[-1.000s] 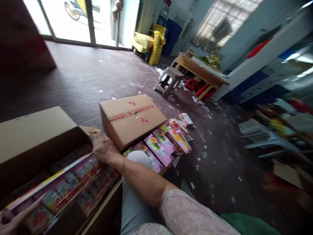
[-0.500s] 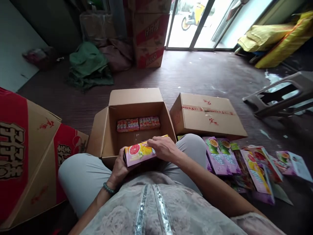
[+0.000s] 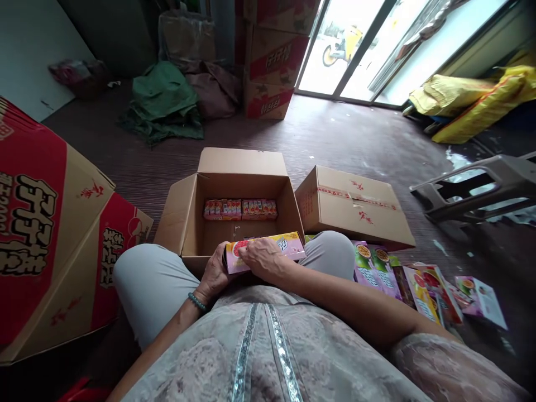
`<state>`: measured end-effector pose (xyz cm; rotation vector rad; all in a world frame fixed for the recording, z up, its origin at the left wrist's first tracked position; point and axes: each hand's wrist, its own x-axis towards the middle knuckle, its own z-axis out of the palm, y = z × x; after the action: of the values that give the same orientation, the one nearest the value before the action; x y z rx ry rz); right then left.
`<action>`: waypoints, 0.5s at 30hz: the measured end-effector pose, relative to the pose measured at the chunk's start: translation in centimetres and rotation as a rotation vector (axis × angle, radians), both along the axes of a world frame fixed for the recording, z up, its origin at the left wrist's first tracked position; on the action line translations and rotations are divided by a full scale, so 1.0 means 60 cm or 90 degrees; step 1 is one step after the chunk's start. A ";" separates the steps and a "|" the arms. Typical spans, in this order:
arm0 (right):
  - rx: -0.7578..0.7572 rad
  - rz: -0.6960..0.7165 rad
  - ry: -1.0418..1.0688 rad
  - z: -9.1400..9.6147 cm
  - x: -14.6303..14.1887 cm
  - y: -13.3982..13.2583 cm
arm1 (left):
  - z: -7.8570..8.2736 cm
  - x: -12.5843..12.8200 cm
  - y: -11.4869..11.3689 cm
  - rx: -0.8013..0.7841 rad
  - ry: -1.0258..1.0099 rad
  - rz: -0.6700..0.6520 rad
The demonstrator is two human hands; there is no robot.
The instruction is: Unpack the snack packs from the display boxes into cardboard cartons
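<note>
A long yellow and pink drink carton box (image 3: pixel 291 245) with a grapefruit picture lies across my lap, in front of an open cardboard box (image 3: pixel 190 223). My left hand (image 3: pixel 215 269) grips its left end, thumb at the edge. My right hand (image 3: pixel 263 258) lies over the middle of the carton box, its fingers curled onto the top and front; the fingertips reach toward the grapefruit picture. Inside the cardboard box, two rows of small colourful packs (image 3: pixel 240 209) stand along the far wall.
A taped cardboard box (image 3: pixel 355 204) sits to the right. Flat printed cartons (image 3: pixel 377 268) lie on the floor beside my right knee. Large red boxes (image 3: pixel 37 234) stand at left. A grey stool (image 3: pixel 477 184) is at far right. Stacked boxes (image 3: pixel 270 67) and green cloth (image 3: pixel 165 100) are behind.
My right hand has slid left along the carton box from its right end to its middle. The carton box has turned flatter, and the view has shifted slightly.
</note>
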<state>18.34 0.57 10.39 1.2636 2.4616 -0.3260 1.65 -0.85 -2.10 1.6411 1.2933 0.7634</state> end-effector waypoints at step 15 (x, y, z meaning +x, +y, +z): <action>0.058 -0.182 -0.158 0.034 0.251 0.005 | -0.011 -0.017 0.016 0.005 -0.025 -0.003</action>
<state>33.38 0.85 12.41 1.5932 2.1114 -0.1187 0.64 0.09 -2.76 1.6281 1.2599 0.7947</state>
